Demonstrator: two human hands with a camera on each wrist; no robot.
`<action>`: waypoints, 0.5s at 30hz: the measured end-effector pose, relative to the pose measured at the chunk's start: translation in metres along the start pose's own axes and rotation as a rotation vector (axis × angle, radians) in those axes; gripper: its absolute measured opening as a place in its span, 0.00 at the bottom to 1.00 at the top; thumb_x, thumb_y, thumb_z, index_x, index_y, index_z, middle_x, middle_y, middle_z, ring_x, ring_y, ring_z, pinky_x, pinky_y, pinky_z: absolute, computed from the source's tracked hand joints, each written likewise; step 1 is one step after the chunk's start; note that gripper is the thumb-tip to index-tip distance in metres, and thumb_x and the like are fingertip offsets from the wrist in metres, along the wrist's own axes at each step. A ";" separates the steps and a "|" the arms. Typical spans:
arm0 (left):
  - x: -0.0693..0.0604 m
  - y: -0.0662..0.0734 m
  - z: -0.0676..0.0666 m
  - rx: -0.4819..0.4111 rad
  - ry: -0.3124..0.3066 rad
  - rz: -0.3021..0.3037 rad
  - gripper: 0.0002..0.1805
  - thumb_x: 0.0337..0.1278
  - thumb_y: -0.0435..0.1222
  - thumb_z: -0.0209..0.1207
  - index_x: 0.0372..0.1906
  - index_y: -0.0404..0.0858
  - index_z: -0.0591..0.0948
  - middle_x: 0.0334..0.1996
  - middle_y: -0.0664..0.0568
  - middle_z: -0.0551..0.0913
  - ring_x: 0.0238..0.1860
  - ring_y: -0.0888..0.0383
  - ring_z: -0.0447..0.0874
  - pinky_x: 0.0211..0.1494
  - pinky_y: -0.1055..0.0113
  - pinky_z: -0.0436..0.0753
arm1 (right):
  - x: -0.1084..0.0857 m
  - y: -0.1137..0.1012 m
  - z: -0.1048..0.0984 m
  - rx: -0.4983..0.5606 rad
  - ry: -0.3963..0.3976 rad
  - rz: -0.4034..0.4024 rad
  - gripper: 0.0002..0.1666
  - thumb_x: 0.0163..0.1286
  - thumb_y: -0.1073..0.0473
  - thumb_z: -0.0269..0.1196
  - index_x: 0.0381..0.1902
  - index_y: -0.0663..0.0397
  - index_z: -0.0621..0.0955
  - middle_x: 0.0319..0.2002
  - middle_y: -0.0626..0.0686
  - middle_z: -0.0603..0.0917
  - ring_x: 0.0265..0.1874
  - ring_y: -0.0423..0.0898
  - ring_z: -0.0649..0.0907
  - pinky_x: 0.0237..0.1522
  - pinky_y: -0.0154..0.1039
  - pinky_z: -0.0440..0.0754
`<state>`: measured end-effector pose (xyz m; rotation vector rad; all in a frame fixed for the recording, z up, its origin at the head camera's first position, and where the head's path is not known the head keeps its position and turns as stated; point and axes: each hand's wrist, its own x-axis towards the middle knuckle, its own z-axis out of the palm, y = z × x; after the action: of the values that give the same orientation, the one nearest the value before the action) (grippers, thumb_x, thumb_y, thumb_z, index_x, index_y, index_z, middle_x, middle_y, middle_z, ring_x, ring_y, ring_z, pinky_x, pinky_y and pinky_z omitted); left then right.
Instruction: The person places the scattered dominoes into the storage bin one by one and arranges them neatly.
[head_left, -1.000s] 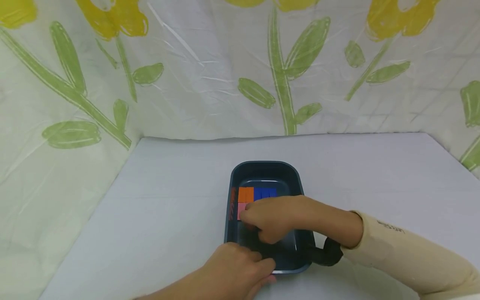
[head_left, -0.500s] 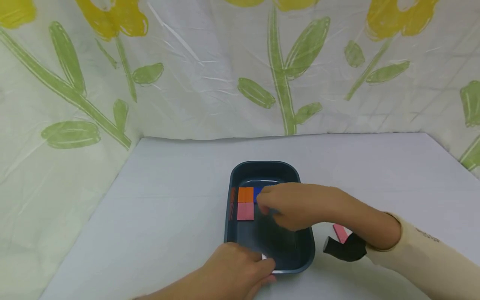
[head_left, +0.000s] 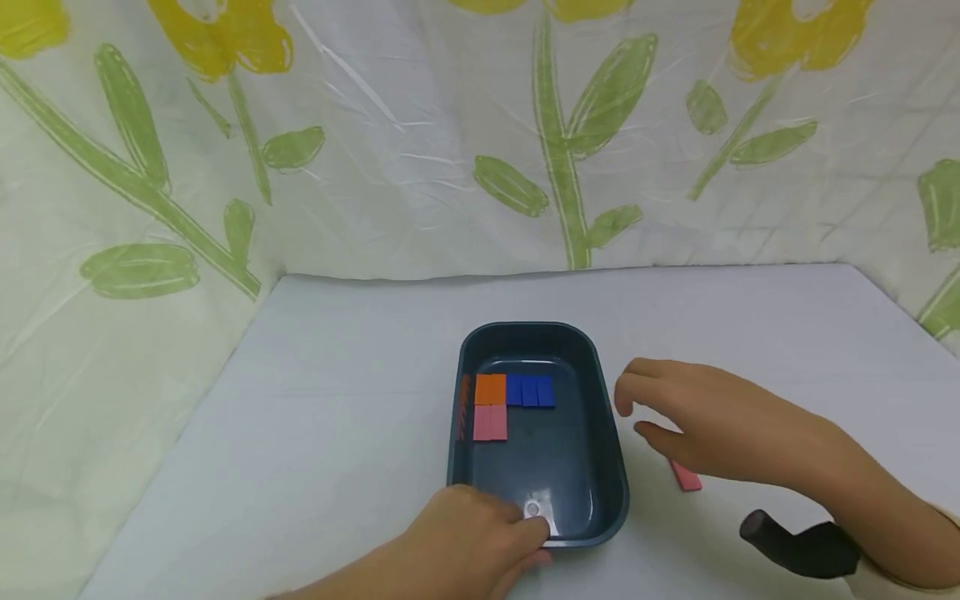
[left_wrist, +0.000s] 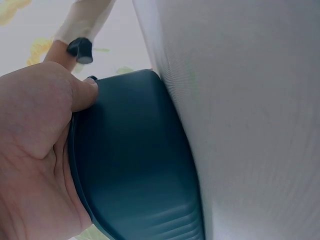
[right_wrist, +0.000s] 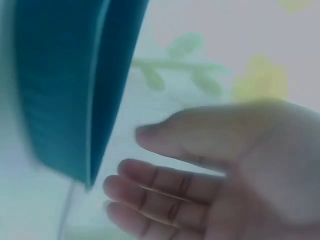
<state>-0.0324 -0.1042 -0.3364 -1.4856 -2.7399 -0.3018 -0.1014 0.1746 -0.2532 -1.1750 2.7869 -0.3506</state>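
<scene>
A dark teal tray (head_left: 558, 475) stands on the white table in the head view. My left hand (head_left: 472, 537) grips its near rim; in the left wrist view the thumb lies over the edge. Inside the tray, two orange tiles (head_left: 491, 389) sit beside several blue tiles (head_left: 530, 391), with two pink tiles (head_left: 491, 422) just below the orange ones. To the right of the tray, my right hand (head_left: 720, 421) hovers with parted, relaxed fingers and holds nothing. Partly under it lies a pinkish-red strip (head_left: 687, 477) on the table.
A black curved band piece (head_left: 802, 546) sticks out at the right wrist. Behind the white table (head_left: 337, 375) hangs a flower-printed curtain (head_left: 420, 167). A small whitish patch with a round mark (head_left: 534, 507) shows at the tray's near end.
My right hand has moved out of the tray to the right, uncovering the blue and pink tiles. The pinkish-red strip on the table came into view. My left hand stays on the rim.
</scene>
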 end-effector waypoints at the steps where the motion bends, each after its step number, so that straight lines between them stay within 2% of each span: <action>1: 0.000 0.000 0.000 -0.001 0.001 -0.002 0.12 0.74 0.48 0.54 0.33 0.50 0.76 0.11 0.65 0.58 0.12 0.72 0.53 0.18 0.79 0.54 | -0.005 0.005 0.002 -0.012 0.002 0.009 0.18 0.60 0.63 0.73 0.42 0.38 0.80 0.43 0.36 0.78 0.37 0.35 0.79 0.37 0.37 0.81; 6: -0.001 0.000 0.000 0.019 0.017 0.000 0.11 0.74 0.47 0.54 0.32 0.49 0.76 0.11 0.65 0.59 0.12 0.72 0.53 0.19 0.79 0.54 | -0.028 0.028 0.015 -0.033 -0.033 0.039 0.21 0.55 0.60 0.78 0.42 0.38 0.80 0.46 0.38 0.77 0.39 0.39 0.79 0.38 0.37 0.82; 9: 0.000 0.001 0.000 0.012 0.007 -0.002 0.12 0.74 0.47 0.54 0.33 0.49 0.76 0.11 0.65 0.59 0.12 0.71 0.53 0.19 0.79 0.54 | -0.038 0.040 0.021 -0.024 -0.037 0.045 0.24 0.52 0.60 0.79 0.43 0.39 0.80 0.47 0.38 0.76 0.40 0.40 0.80 0.38 0.37 0.82; 15: 0.001 0.001 -0.001 -0.005 -0.066 -0.034 0.11 0.75 0.49 0.52 0.35 0.51 0.77 0.11 0.65 0.59 0.12 0.71 0.55 0.19 0.78 0.57 | -0.041 0.052 0.036 0.043 -0.089 0.062 0.23 0.52 0.62 0.78 0.37 0.35 0.78 0.46 0.38 0.76 0.41 0.41 0.79 0.39 0.37 0.82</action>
<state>-0.0324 -0.1026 -0.3356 -1.4783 -2.8196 -0.2644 -0.1022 0.2328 -0.3012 -1.0654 2.7180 -0.3427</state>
